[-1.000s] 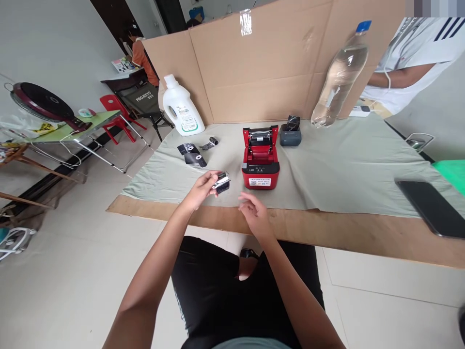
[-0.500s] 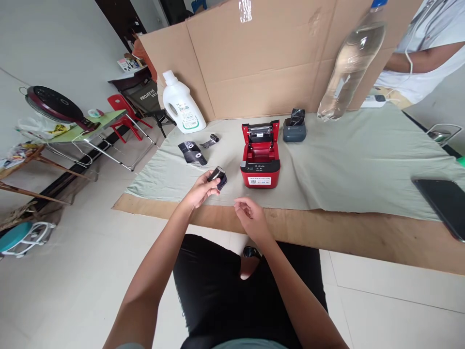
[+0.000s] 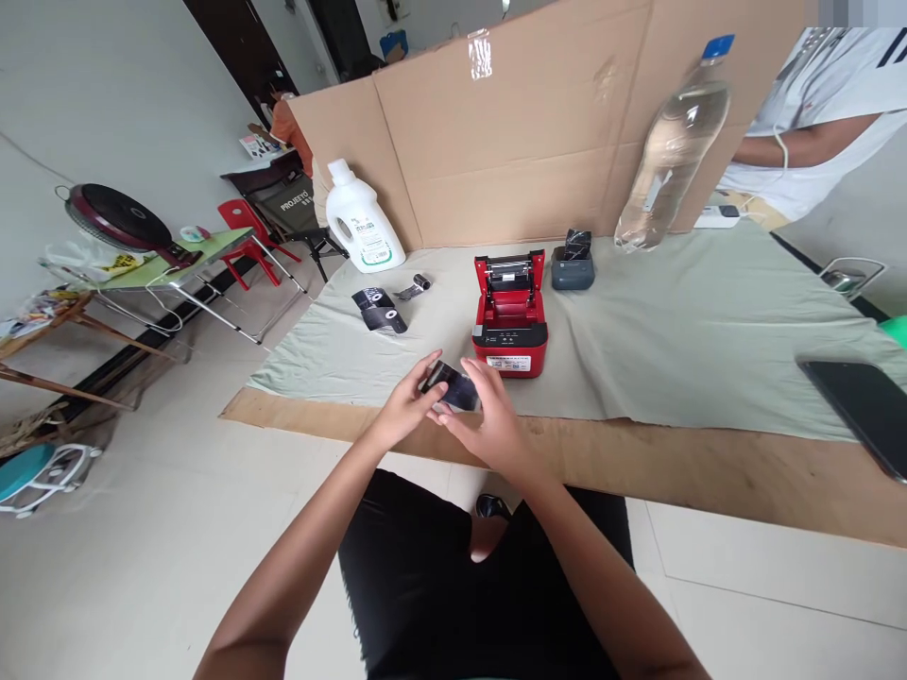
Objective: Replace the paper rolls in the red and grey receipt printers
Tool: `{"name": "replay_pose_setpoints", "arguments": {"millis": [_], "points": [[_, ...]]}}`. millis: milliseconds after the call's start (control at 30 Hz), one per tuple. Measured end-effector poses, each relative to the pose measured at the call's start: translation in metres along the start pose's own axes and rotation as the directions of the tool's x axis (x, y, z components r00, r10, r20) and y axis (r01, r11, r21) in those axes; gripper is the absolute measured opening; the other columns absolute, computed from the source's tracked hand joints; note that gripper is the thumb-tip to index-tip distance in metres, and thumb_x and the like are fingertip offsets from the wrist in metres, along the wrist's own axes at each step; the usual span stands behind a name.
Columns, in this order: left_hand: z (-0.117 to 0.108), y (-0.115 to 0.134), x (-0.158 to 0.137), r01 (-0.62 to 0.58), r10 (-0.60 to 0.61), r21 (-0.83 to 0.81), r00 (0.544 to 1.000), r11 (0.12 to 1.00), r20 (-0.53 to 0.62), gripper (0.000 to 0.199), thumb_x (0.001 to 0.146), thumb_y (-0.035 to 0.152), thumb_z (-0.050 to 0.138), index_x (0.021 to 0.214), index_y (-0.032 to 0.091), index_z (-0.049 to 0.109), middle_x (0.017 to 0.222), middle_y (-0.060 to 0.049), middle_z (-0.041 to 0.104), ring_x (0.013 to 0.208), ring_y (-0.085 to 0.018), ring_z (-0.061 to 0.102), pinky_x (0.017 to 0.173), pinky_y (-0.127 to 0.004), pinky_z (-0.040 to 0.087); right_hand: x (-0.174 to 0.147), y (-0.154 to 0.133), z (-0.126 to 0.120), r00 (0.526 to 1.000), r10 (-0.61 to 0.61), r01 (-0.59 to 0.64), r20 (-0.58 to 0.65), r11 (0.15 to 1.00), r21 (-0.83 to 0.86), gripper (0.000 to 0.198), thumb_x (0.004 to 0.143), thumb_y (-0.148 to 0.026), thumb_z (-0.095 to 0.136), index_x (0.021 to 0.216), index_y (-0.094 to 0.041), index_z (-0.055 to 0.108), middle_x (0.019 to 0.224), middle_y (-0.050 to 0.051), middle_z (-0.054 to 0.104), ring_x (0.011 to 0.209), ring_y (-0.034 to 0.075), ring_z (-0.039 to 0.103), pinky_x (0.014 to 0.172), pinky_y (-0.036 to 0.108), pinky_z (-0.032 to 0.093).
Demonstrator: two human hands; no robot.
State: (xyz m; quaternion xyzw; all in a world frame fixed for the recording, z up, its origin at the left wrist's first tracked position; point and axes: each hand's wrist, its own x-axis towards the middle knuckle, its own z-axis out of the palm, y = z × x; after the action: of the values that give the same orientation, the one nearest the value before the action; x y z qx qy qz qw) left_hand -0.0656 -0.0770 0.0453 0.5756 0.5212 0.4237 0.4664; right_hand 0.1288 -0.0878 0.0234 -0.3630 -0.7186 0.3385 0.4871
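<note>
Both hands hold a black label roll above the near edge of the table. My left hand grips its left end with thumb and fingers. At the right end, the fingers of my right hand are closed on it too. Just beyond my hands stands a red label printer with its lid raised. Two black label rolls with white core holes lie joined by a strip to the left, beside a smaller black roll partly unwound.
A small dark printer has black material on top. A white jug and a tilted clear bottle stand by a cardboard panel. A black phone lies at right on the cloth. A person is behind the panel.
My right hand has come up to the roll and now grips it along with my left. The roll has moved right and toward me, and turned. The view has tilted slightly.
</note>
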Motion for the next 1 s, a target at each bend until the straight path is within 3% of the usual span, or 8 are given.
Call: {"name": "replay_pose_setpoints", "arguments": {"millis": [67,133,233,333,433,533,767,1000], "points": [[0.010,-0.005,-0.004,-0.111,0.113,0.063,0.993,0.992,-0.031,0.071,0.088,0.049,0.076,0.150,0.025,0.051,0.133,-0.013,0.064,0.103,-0.024,0.073,0.073,-0.029,0.065,0.016,-0.004,-0.009,0.992,-0.066,0.084,0.106,0.980,-0.182,0.076,0.084,-0.038,0.077,0.153,-0.028,0.045,0.162,0.016,0.039,0.128,0.038,0.057,0.099,0.055,0.054],[0.020,-0.009,-0.001,-0.182,0.188,0.092,0.981,0.979,-0.056,0.068,0.089,0.045,0.076,0.149,0.025,0.052,0.136,-0.013,0.064,0.114,-0.025,0.069,0.078,-0.028,0.064,0.032,-0.008,-0.016,0.976,-0.105,0.161,0.190,0.938,-0.306,0.074,0.081,-0.031,0.078,0.149,-0.025,0.049,0.148,0.018,0.054,0.122,0.039,0.059,0.097,0.058,0.054],[0.031,-0.008,0.014,-0.218,0.221,0.046,0.970,0.975,-0.098,0.069,0.091,0.044,0.072,0.153,0.025,0.047,0.141,-0.014,0.062,0.104,-0.023,0.072,0.073,-0.029,0.064,0.047,-0.010,-0.022,0.967,-0.149,0.223,0.208,0.893,-0.392,0.061,0.082,-0.021,0.069,0.141,-0.021,0.055,0.115,0.016,0.068,0.109,0.038,0.062,0.093,0.057,0.055],[0.031,-0.001,0.034,-0.289,0.288,-0.014,0.956,0.957,-0.062,0.072,0.090,0.049,0.073,0.153,0.025,0.046,0.149,-0.016,0.057,0.107,-0.024,0.071,0.075,-0.031,0.064,0.051,-0.005,-0.022,0.978,-0.174,0.202,0.113,0.924,-0.324,0.068,0.080,-0.014,0.063,0.146,-0.022,0.048,0.127,0.017,0.062,0.111,0.034,0.063,0.088,0.050,0.058],[0.017,0.008,0.047,-0.377,0.379,-0.041,0.915,0.925,0.138,0.078,0.083,0.051,0.081,0.151,0.025,0.052,0.154,-0.016,0.054,0.120,-0.030,0.067,0.086,-0.034,0.062,0.049,0.005,-0.022,0.975,-0.219,0.221,0.034,0.962,-0.160,0.084,0.080,-0.015,0.066,0.156,-0.026,0.031,0.140,0.018,0.050,0.120,0.032,0.060,0.087,0.045,0.060],[0.001,0.013,0.048,-0.355,0.333,0.031,0.901,0.934,0.279,0.081,0.079,0.045,0.086,0.150,0.026,0.053,0.146,-0.015,0.060,0.103,-0.024,0.070,0.082,-0.033,0.058,0.047,0.014,-0.024,0.960,-0.277,0.278,0.028,0.958,-0.064,0.090,0.085,-0.020,0.069,0.160,-0.028,0.021,0.141,0.017,0.047,0.124,0.031,0.058,0.092,0.046,0.059],[-0.012,0.025,0.032,-0.510,0.457,0.324,0.859,0.796,0.230,0.064,0.084,0.035,0.083,0.143,0.027,0.060,0.100,-0.003,0.061,0.080,-0.013,0.053,0.069,-0.024,0.045,0.046,0.020,-0.027,0.951,-0.290,0.295,0.106,0.955,-0.035,0.087,0.091,-0.025,0.070,0.161,-0.031,0.019,0.145,0.017,0.042,0.134,0.033,0.052,0.104,0.052,0.055],[-0.022,0.034,0.016,-0.504,0.472,0.417,0.862,0.757,0.184,0.053,0.086,0.035,0.081,0.136,0.024,0.064,0.093,-0.001,0.054,0.083,-0.015,0.051,0.075,-0.026,0.045,0.043,0.021,-0.020,0.961,-0.272,0.267,0.052,0.960,0.081,0.084,0.088,-0.026,0.074,0.157,-0.031,0.025,0.142,0.015,0.046,0.128,0.030,0.058,0.105,0.051,0.053]]}}
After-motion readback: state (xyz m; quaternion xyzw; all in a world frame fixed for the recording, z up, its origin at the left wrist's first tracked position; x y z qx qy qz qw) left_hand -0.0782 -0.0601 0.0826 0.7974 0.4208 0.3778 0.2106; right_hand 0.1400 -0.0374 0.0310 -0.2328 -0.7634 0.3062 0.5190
